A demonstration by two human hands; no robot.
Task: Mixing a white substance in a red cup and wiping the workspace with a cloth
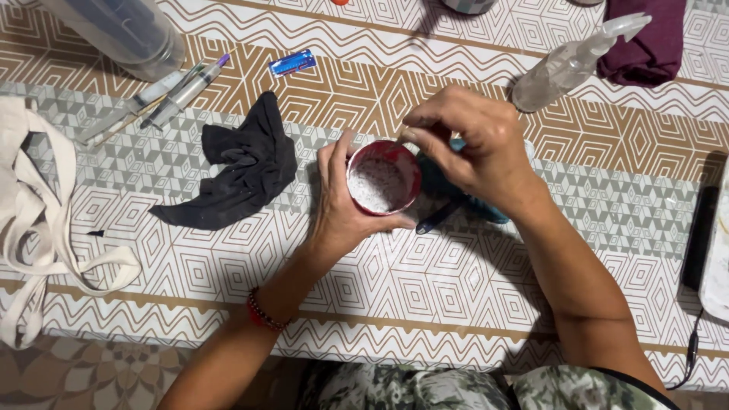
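Observation:
My left hand (342, 209) wraps around a small red cup (382, 180) that holds white powder, steadying it on the patterned table (471, 281). My right hand (472, 144) hovers over the cup's far rim with its fingers pinched on a thin stick or small tool; what the tool is cannot be made out. A teal object (486, 211) and a dark handle (437, 219) lie under my right hand, mostly hidden.
A crumpled black cloth (243, 163) lies left of the cup. Farther left are syringes (178, 91), a clear container (125, 30) and a cream tote bag (30, 220). A clear spray bottle (569, 64), a maroon cloth (645, 38) and a small blue packet (292, 63) lie at the back.

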